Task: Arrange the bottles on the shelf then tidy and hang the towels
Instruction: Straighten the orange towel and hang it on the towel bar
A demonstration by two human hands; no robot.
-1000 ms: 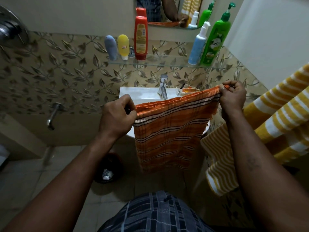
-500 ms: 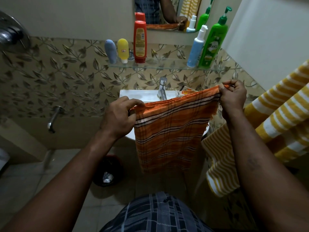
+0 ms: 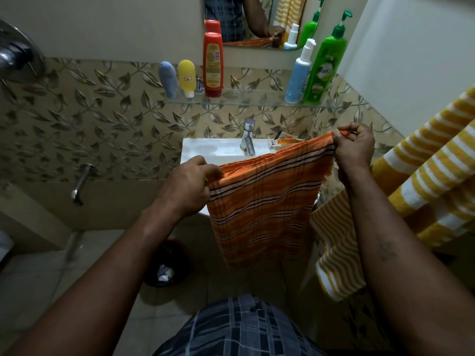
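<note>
We hold the orange striped towel (image 3: 262,209) by its top edge in front of the washbasin (image 3: 205,150), our left hand (image 3: 190,186) pinching the left corner and our right hand (image 3: 356,147) pinching the higher right corner. That edge runs left to right, with the cloth hanging below. The yellow striped towel (image 3: 424,176) hangs just rightward, nearer our right hand.

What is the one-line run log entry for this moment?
phase: towel tidying | left hand: grips orange towel top edge | right hand: pinches its other corner | bottles: five on glass shelf
</note>
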